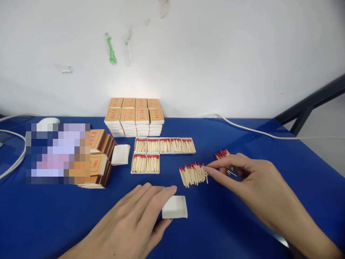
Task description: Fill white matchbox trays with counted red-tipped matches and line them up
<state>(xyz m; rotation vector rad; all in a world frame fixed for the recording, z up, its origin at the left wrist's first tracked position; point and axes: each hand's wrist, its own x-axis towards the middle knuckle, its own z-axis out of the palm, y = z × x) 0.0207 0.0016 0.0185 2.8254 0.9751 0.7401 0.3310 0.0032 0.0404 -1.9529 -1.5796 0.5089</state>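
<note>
My left hand [137,212] grips a white matchbox tray [175,208] by its left end, the hollow side facing up and nothing inside it. Red-tipped matches [192,175] lie loose in a rough row on the table beyond the tray. At the right end of that row, my right hand [242,178] pinches matches between thumb and forefinger. A smaller heap of matches [222,154] lies behind the right hand, partly hidden by its fingers. Matchbox trays filled with matches [165,145] stand in two rows near the middle, heads pointing away from me.
Closed matchboxes [134,115] are stacked against the white wall [215,54]. More orange matchbox sleeves [98,162] are piled at the left, beside a white tray [120,154]. A blurred patch covers part of the left side. A white cable [242,126] crosses the blue table [237,226] at the back.
</note>
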